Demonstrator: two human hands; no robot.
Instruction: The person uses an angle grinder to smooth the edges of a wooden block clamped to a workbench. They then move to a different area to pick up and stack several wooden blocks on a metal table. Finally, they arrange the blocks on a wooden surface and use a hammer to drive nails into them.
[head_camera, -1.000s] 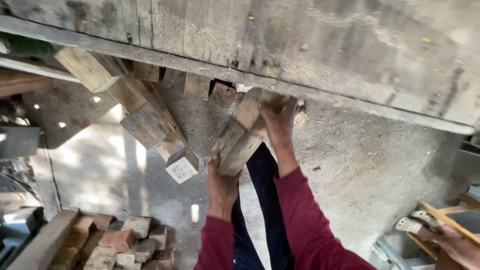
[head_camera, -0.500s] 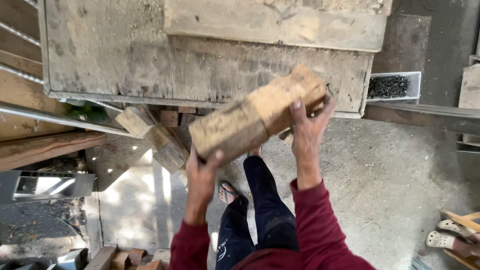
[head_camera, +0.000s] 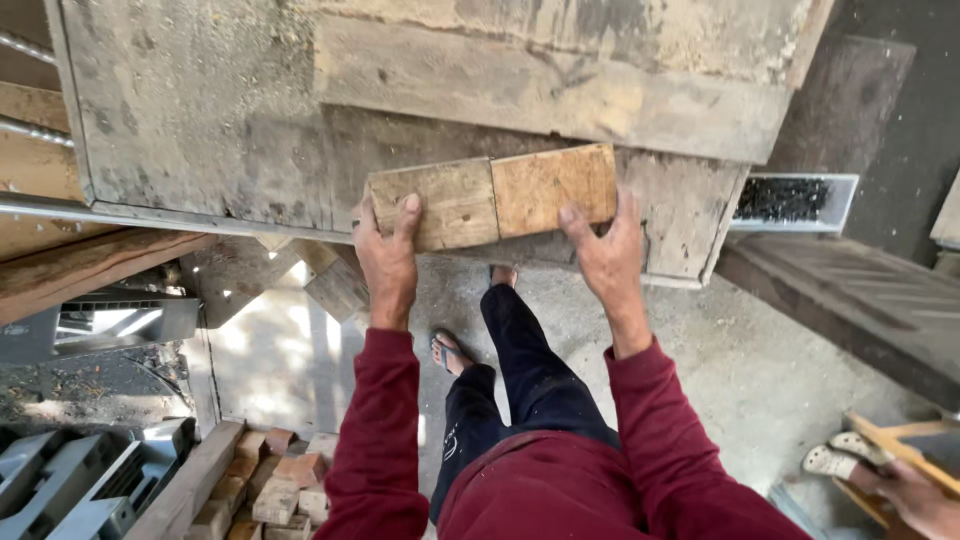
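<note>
My left hand (head_camera: 385, 262) and right hand (head_camera: 608, 250) clench the two butted rectangular tan wooden blocks (head_camera: 492, 196) endwise; stiff, probably weighty.

Workbench top (head_camera: 200, 110): we see a worn, stained grey board surface spreading above and beyond the fingers
Thick plank (head_camera: 560, 90): lying across that surface, just past the fingertips
Tray of dark bits (head_camera: 790, 200): a pale shallow tray, off to the right of the fingers, level with them
Offcut pile (head_camera: 270, 480): we count many short reddish and pale wood blocks on the ground, well below and left of the fingers
Grey plastic crates (head_camera: 70, 480): at the lower left corner, beside the pile
Concrete floor (head_camera: 760, 360): below the fingers, partly sunlit
Sandalled foot (head_camera: 450, 350): on the floor beneath the fingers
</note>
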